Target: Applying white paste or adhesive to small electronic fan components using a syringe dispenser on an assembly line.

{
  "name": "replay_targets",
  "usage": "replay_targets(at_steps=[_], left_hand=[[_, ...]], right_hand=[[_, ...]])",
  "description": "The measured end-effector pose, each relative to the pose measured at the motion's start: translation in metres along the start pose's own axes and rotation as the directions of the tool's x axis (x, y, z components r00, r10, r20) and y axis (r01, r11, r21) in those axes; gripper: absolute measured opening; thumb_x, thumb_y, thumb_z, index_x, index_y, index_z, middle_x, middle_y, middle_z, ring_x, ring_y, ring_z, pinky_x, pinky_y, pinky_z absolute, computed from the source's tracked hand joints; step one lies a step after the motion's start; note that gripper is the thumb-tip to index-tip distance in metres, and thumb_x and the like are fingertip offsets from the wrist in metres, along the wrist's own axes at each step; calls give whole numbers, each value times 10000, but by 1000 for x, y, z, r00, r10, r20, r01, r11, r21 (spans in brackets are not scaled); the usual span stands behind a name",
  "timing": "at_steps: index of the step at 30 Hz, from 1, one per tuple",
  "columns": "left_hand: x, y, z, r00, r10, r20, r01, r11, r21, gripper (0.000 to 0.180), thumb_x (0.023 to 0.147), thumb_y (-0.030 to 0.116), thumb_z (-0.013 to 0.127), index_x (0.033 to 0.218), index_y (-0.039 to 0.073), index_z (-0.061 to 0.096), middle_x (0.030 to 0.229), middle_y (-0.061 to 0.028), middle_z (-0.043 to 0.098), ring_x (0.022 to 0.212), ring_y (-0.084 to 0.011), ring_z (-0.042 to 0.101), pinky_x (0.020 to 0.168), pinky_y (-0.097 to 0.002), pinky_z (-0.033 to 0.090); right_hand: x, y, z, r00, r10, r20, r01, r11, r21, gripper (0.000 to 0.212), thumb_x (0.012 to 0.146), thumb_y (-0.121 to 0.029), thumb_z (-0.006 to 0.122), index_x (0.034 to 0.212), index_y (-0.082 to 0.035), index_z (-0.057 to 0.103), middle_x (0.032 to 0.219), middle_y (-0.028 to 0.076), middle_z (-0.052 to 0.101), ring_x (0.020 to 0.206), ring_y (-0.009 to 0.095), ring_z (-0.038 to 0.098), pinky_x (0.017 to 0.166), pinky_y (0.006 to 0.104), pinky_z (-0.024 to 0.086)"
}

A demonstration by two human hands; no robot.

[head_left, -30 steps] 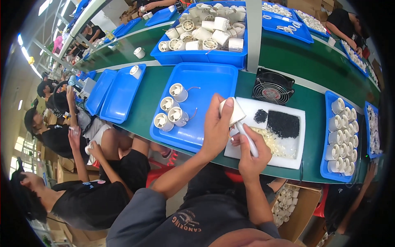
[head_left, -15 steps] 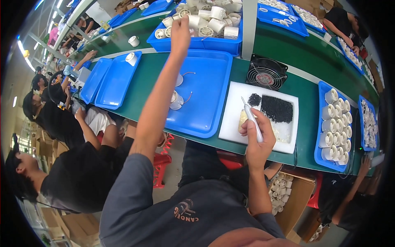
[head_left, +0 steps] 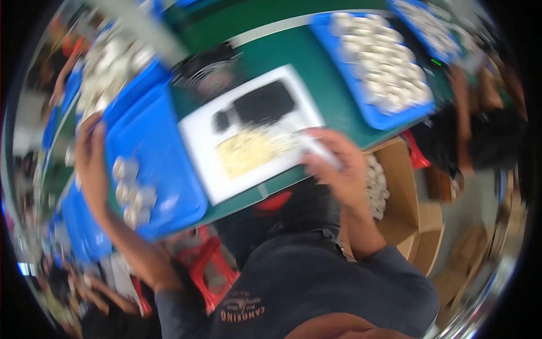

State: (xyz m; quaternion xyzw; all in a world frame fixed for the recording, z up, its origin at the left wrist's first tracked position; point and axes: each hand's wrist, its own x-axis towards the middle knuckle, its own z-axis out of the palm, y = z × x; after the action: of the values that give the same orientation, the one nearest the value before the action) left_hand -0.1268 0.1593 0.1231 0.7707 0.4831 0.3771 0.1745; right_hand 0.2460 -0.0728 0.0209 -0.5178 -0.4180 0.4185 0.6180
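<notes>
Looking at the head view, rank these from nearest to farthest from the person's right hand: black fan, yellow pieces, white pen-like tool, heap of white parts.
1. White pen-like tool: held in the right hand.
2. Yellow pieces: left of it, on the white tray.
3. Black fan: upper left, behind the tray.
4. Heap of white parts: far upper left.

Person's outfit comprises one dark slate-grey T-shirt (head_left: 322, 282) with short, plain left sleeve (head_left: 182, 311) and right sleeve (head_left: 395, 272), a chest print (head_left: 243, 312) in orange lettering with blurred emblem, dark trousers (head_left: 302, 212), bare left hand (head_left: 93, 152) and right hand (head_left: 342, 165).
</notes>
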Motion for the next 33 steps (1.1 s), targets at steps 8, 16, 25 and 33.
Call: replay_targets(at_steps=[8, 16, 25, 33], left_hand=[[-131, 1, 27, 952, -36, -303, 108, 969, 224, 170, 848, 64, 752, 998, 15, 688, 936, -104, 662, 877, -203, 635, 768, -303, 504], [-156, -5, 40, 966, -10, -258, 131, 881, 455, 192, 813, 102, 793, 966, 83, 678, 1193, -124, 585, 1140, -314, 563, 973, -410, 425], [-140, 5, 93, 880, -475, -19, 177, 364, -915, 422, 1074, 261, 385, 1336, -56, 480, 1294, -259, 574, 1106, -300, 614, 949, -400, 505], [-134, 14, 107, 852, -522, -31, 145, 293, -945, 470, 1065, 326, 365, 1286, -53, 530, 1238, -271, 617, 976, -273, 646, 811, -366, 528]], right_hand=[[-8, 35, -48, 948, -284, -145, 291, 956, 30, 425, 964, -139, 588, 1333, 58, 514, 956, 152, 616, 719, 146, 548, 574, 218, 425], [26, 29, -4, 940, -331, -78, 329, 944, -32, 497, 1026, -351, 566, 1277, 77, 577, 823, 155, 631, 685, 185, 592, 587, 279, 460], [54, 7, 86, 983, -177, 37, 180, 978, -106, 226, 945, -38, 674, 1146, 64, 668, 874, 95, 690, 727, 98, 631, 634, 221, 512], [63, 20, 78, 979, -200, 29, 201, 946, -255, 138, 885, -3, 735, 1010, 40, 696, 928, 54, 688, 744, 69, 615, 624, 192, 475]])
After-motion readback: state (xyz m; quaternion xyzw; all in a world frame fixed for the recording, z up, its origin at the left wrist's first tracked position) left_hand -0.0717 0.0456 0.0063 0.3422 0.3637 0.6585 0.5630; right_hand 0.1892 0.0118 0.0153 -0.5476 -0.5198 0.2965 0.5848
